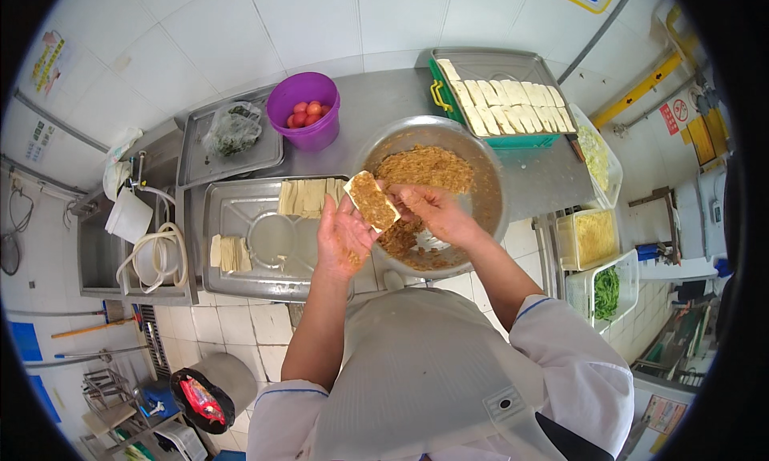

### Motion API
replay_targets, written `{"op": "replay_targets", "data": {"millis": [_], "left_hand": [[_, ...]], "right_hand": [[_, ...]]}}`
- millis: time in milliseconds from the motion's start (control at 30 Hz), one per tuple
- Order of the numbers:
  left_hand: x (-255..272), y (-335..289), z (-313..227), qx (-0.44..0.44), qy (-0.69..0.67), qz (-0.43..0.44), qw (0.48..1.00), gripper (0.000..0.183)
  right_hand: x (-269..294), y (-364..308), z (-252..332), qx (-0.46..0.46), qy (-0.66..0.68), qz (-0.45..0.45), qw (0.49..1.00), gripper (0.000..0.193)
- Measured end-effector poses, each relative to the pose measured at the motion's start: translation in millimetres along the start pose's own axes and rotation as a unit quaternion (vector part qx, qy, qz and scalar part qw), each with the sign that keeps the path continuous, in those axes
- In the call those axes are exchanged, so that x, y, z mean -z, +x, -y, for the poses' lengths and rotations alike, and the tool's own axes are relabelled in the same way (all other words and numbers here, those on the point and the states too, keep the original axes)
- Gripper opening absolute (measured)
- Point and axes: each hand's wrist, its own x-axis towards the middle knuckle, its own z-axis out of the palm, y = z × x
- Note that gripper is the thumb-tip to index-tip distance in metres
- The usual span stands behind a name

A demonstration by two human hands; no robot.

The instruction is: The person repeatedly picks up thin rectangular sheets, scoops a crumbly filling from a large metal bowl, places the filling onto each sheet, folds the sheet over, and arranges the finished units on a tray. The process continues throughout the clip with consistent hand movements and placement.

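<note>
My left hand [346,235] holds a pale, tofu-like slice [372,203], tilted, its upper face covered with brown minced filling. Close to the slice's right edge is my right hand [436,214], its fingers curled together; whatever they may hold is hidden. Both hands are over the near left side of a large metal bowl [485,221], which contains more brown filling [424,169]. Smears of filling cling to my left palm. Plain pale slices [304,197] stand in a row on a metal tray [240,281] at left, with a smaller stack [231,253] nearer me.
Several rows of pale pieces [513,108] fill a tray above a green crate [521,142], back right. A purple bucket [308,136] of tomatoes stands behind the left tray, beside a plastic bag [232,128]. A sink [96,253] lies far left; food bins [589,241] are right.
</note>
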Motion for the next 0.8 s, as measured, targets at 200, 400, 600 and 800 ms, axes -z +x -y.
{"op": "replay_targets", "data": {"millis": [200, 400, 600, 800], "left_hand": [[39.2, -33.4, -28.4, -0.064, -0.02, -0.078, 0.995, 0.075], [102.4, -92.3, -74.1, -0.15, -0.007, -0.168, 0.974, 0.072], [155.2, -137.9, -116.1, -0.181, -0.013, -0.232, 0.956, 0.071], [206.5, -166.8, -150.7, -0.17, -0.038, -0.217, 0.961, 0.066]], "right_hand": [[33.9, 21.1, -25.1, -0.139, -0.407, -0.018, 0.903, 0.046], [-18.2, 86.7, -64.3, -0.055, -0.46, 0.019, 0.886, 0.036], [-133.9, 228.0, -114.2, -0.046, -0.449, 0.083, 0.889, 0.031], [-183.1, 357.2, -204.3, -0.085, -0.616, 0.118, 0.774, 0.03]]}}
